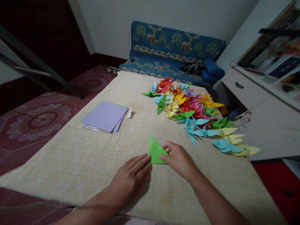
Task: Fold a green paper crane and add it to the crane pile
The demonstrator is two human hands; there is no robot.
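Note:
A green sheet of origami paper [155,152], folded into a triangle, lies on the cream patterned tablecloth [93,168] in front of me. My left hand [131,175] rests flat with its fingers stretched out, the fingertips touching the triangle's left edge. At the right corner, my right hand [175,157] pinches the paper between thumb and curled fingers. Part of that corner is hidden by the hand. Beyond, to the right, a heap of folded paper cranes [186,104] in many colours spreads over the table.
A stack of purple paper squares [105,115] on a clear plastic sleeve lies at the left, a small white tag [130,113] beside it. Behind the table is a blue sofa [164,59] with a deer pattern. A white cabinet [262,112] stands at the right.

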